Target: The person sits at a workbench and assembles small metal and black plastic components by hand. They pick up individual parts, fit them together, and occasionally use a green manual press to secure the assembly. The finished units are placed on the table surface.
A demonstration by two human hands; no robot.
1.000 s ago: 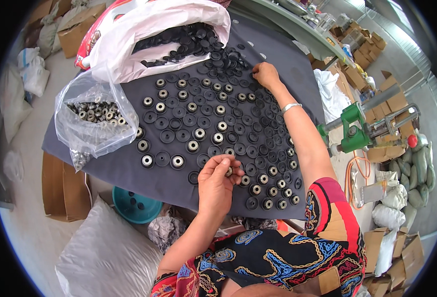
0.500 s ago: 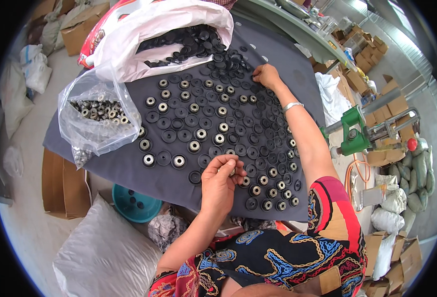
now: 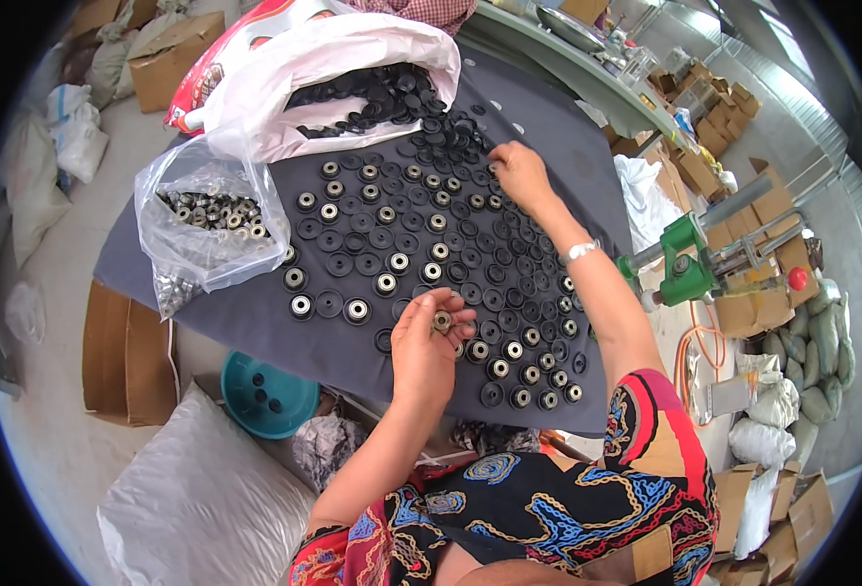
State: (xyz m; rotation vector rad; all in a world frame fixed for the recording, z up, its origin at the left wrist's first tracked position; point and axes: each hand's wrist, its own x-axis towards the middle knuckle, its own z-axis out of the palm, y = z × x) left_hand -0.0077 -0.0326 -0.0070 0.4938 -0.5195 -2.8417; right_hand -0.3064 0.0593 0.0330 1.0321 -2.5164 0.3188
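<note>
My left hand (image 3: 423, 350) is raised above the near part of the cloth-covered table, its fingers curled around a small metal ball bearing (image 3: 442, 320). Past the spread of parts, my right hand (image 3: 523, 178) reaches to the far side, beside a heap of black plastic discs (image 3: 455, 135). Its fingertips are pinched together, and anything between them is hidden. Black ring-shaped discs (image 3: 379, 237) lie in rough rows over the dark cloth (image 3: 226, 342). Bearings sit in several of them, such as the seated bearing (image 3: 357, 311) near the front.
A clear plastic bag of bearings (image 3: 206, 264) stands at the table's left. Behind it, a white sack (image 3: 255, 88) spills black discs. A green clamp-like machine (image 3: 687, 259) is at the right. Below the table edge are a teal basin (image 3: 289, 396) and a large grey sack (image 3: 202, 488).
My left hand has turned and loosened a little, so the bearing in it shows more. My right hand has shifted slightly left and nearer. The whole view has tilted a little.
</note>
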